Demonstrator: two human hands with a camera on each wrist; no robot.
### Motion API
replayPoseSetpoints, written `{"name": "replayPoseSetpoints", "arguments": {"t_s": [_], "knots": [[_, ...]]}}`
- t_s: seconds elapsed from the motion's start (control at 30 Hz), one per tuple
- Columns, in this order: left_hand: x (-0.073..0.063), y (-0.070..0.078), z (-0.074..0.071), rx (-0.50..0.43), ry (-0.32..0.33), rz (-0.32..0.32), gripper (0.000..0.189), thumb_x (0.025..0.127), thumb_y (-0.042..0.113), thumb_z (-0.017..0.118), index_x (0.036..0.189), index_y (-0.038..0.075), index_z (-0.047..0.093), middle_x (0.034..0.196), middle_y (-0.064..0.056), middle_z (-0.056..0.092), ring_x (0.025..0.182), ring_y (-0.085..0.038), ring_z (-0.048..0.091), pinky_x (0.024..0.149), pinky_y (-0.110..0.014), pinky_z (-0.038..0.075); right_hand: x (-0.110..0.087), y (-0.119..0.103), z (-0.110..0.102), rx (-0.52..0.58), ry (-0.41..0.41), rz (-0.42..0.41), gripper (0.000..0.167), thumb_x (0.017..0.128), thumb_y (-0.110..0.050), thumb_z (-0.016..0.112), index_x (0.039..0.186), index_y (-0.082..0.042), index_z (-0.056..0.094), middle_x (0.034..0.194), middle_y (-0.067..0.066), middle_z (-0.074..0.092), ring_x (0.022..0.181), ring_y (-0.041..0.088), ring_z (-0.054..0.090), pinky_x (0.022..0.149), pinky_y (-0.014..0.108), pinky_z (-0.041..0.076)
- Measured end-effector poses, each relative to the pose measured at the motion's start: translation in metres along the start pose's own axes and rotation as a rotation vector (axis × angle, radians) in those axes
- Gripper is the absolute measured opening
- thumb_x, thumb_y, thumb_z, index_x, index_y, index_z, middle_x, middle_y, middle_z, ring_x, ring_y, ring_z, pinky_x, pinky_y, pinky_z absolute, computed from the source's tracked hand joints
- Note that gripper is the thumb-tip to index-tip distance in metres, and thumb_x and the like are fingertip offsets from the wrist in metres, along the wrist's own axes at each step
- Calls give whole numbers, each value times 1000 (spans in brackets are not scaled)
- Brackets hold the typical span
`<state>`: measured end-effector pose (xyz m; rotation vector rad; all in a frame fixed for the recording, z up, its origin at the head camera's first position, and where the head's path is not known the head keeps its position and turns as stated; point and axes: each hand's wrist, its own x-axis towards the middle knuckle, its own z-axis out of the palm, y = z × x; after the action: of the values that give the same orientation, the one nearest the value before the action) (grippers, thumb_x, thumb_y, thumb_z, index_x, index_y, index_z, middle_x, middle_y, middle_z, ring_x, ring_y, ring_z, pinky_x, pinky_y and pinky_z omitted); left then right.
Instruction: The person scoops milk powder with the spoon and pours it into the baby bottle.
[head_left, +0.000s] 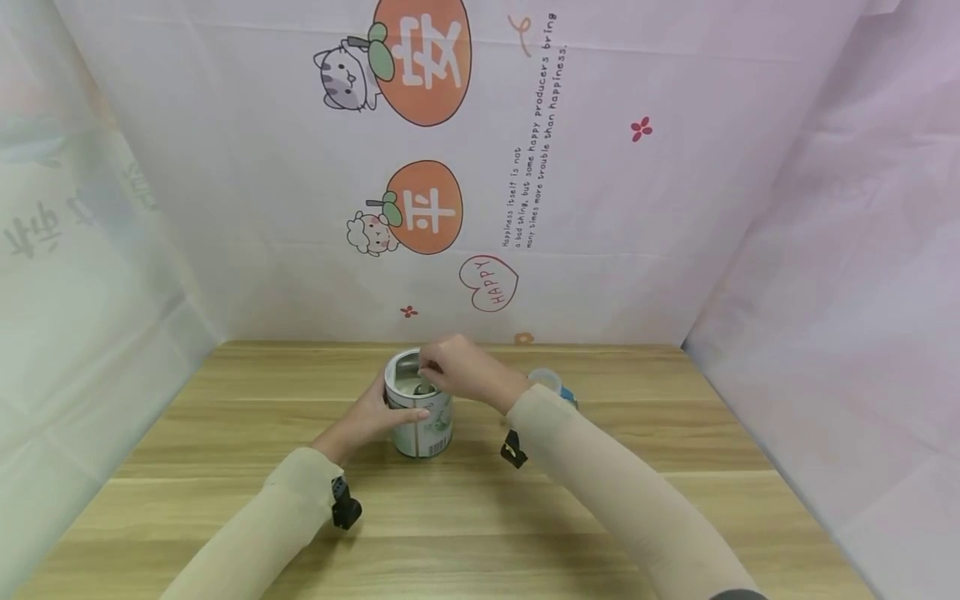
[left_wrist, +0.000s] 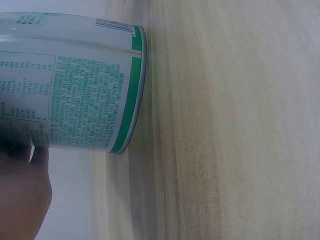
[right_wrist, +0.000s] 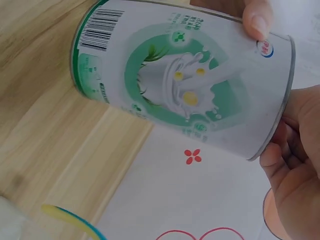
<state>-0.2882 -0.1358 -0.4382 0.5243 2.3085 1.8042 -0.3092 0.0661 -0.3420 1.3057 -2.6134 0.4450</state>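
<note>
1. L hand (head_left: 378,414): clamped on the can (head_left: 431,432). Its thumb lies on the near side, below the rim; the other fingers go round the far side, mostly hidden.
2. R hand (head_left: 467,369): over the can's open top, at the R part of the rim. Fingers are bent & close together, pinching a small spoon-like tool (head_left: 425,387) that pokes down in the can. Its full shape is hard to see.
3. The can: btwn the two hands, standing up on the surface (head_left: 465,525). It's white & green, w/ a milk splash pic and a barcode. Inside looks pale.
4. Wrists: each has a lt. tan sleeve. A black strap (head_left: 346,504) hangs by the L one, & another black strap (head_left: 513,450) by the R one.
5. Past the R wrist: a see-thru cup-like thing (head_left: 545,380) w/ a blue thing (head_left: 568,396) just beside it, both part hidden by the arm.
6. Farther back: a white cloth wall (head_left: 600,208) w/ orange pics, a red heart & words.
</note>
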Motion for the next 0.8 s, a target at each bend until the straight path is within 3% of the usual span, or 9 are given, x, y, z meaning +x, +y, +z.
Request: {"name": "replayPoseSetpoints", "arguments": {"t_s": [0.27, 0.53, 0.8], "knots": [[0, -1, -1, -13, -5, -10, 98, 84, 31, 83, 156, 31, 16, 149, -8, 42, 137, -33, 41, 110, -61, 31, 4, -1, 1, 9, -40, -19, 10, 95, -6, 67, 86, -5, 72, 78, 0, 67, 66, 8, 59, 60, 14, 49], [1, 0, 0, -16, -24, 34, 96, 86, 28, 82, 156, 34, 17, 149, -6, 42, 136, -30, 42, 111, -59, 29, 7, 0, -1, 58, -100, 43, 15, 95, -10, 69, 80, -10, 69, 72, -3, 63, 61, 7, 56, 57, 17, 49], [0, 0, 0, -25, -22, 4, 98, 86, 28, 82, 156, 32, 15, 151, -8, 39, 138, -33, 39, 111, -61, 28, 10, 0, -2, 97, -158, 91, 13, 96, -15, 69, 83, -12, 72, 76, -6, 65, 66, 7, 58, 60, 18, 50]]}}
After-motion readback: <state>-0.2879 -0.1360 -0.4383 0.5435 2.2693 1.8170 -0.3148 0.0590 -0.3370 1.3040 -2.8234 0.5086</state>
